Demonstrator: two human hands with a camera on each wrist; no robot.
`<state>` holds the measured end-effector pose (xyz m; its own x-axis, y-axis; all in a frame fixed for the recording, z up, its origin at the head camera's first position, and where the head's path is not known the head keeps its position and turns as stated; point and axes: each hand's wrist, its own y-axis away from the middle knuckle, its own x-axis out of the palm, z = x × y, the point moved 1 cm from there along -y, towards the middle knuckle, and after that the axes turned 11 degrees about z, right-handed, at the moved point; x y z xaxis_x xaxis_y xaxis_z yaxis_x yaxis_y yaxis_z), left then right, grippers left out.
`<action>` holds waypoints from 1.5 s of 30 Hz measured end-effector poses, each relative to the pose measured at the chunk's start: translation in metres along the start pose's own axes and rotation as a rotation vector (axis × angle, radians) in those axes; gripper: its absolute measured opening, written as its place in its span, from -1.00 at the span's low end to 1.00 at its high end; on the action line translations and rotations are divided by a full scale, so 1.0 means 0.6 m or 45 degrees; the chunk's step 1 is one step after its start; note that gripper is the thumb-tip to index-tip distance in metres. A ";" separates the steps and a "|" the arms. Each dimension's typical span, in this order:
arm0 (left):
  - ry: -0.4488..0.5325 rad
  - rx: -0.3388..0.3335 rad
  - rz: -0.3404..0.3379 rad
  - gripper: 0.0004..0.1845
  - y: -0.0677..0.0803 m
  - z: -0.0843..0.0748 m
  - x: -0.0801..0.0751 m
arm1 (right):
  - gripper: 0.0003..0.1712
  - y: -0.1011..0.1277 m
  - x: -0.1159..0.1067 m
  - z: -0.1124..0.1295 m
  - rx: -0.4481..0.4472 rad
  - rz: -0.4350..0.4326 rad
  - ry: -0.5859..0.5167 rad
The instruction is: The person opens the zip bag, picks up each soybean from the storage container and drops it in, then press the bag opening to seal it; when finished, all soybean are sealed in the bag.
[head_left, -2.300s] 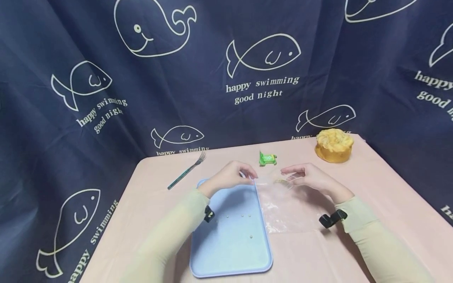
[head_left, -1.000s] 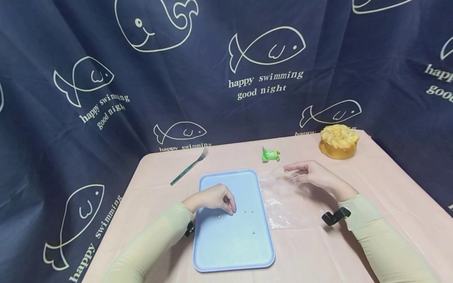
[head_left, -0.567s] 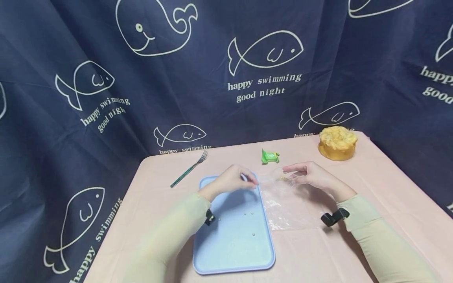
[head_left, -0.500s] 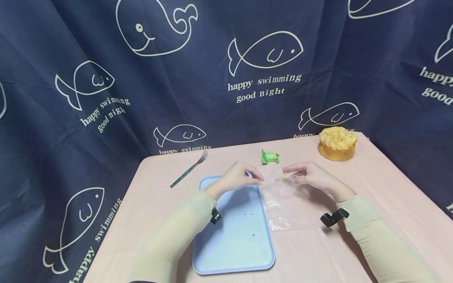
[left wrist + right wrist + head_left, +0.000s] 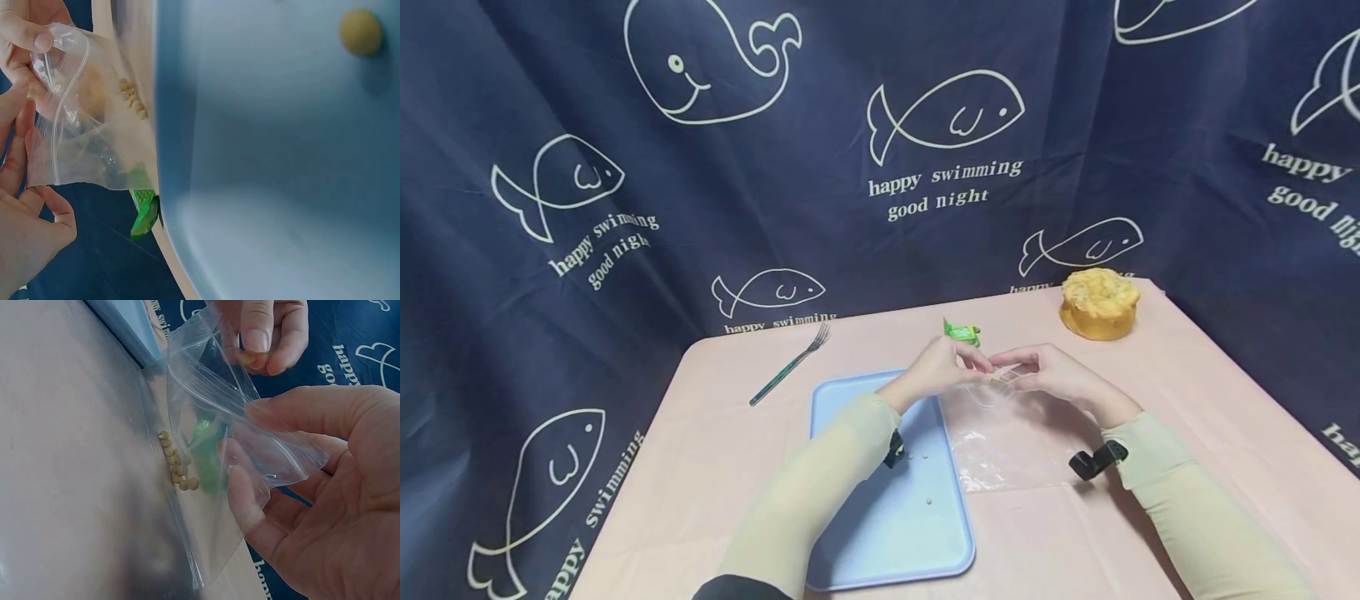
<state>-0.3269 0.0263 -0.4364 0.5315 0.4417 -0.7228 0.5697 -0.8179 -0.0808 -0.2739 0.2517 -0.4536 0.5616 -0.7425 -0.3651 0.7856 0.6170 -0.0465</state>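
My right hand (image 5: 1060, 375) holds the mouth of a clear zip bag (image 5: 219, 544), fingers and thumb parting its lips. Several soybeans (image 5: 175, 464) lie inside, low in the bag. My left hand (image 5: 942, 365) is at the bag's opening, and its fingertips pinch one soybean (image 5: 249, 360). In the left wrist view, both hands meet at the zip strip. The blue tray (image 5: 917, 542) lies left of the bag, with several loose soybeans on it; one bean (image 5: 360, 31) shows large in the left wrist view. My left forearm covers part of the tray.
A green-wrapped packet (image 5: 962, 333) lies just behind my hands. The round bread (image 5: 1099, 304) stands at the back right. A fork (image 5: 790, 364) lies left of the tray. A navy curtain (image 5: 820, 183) rises behind the pink tabletop (image 5: 722, 467).
My left hand reached down to the tray, picked up a soybean there, then moved right and up to the bag's mouth. My right hand stays at the bag.
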 end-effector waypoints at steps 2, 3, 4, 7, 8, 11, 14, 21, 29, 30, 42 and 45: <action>-0.007 0.001 -0.027 -0.86 0.004 0.000 -0.005 | -0.42 -0.004 0.000 0.001 0.002 0.001 0.013; -0.009 0.007 -0.046 -0.85 0.007 0.002 -0.008 | -0.42 -0.006 0.000 0.001 0.004 -0.001 0.018; -0.011 0.014 -0.066 -0.84 0.011 0.003 -0.012 | -0.42 -0.007 0.000 0.002 0.007 -0.008 0.013; 0.009 0.040 -0.123 -0.82 0.032 0.005 -0.028 | -0.42 -0.008 0.001 0.002 0.017 -0.021 -0.004; 0.023 0.047 -0.133 -0.81 0.042 0.006 -0.034 | -0.42 -0.008 0.002 0.001 0.024 -0.022 -0.009; 0.041 0.036 -0.129 -0.83 0.079 0.010 -0.054 | -0.43 -0.009 0.007 0.000 0.034 -0.003 -0.014; 0.031 0.001 -0.109 -0.84 0.123 0.017 -0.074 | -0.42 -0.009 0.010 0.001 0.039 0.012 -0.011; -0.008 -0.165 -0.009 -0.88 0.234 0.053 -0.095 | -0.39 -0.016 0.011 -0.002 0.047 0.009 0.001; 0.121 -0.207 0.288 -0.87 0.316 0.083 -0.072 | -0.40 -0.014 0.006 -0.003 0.022 0.012 0.003; 0.130 -0.208 0.322 -0.88 0.320 0.085 -0.067 | -0.40 -0.013 0.006 -0.003 0.022 0.010 0.006; 0.010 -0.250 0.373 -0.89 0.316 0.094 -0.050 | -0.42 -0.008 0.001 -0.004 -0.021 -0.007 -0.038; 0.046 -0.242 0.363 -0.92 0.317 0.098 -0.051 | -0.39 -0.011 0.005 -0.007 0.002 0.001 -0.050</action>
<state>-0.2717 -0.1644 -0.4704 0.7061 0.2206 -0.6728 0.4997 -0.8285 0.2528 -0.2784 0.2464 -0.4586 0.5720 -0.7515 -0.3286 0.7855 0.6173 -0.0445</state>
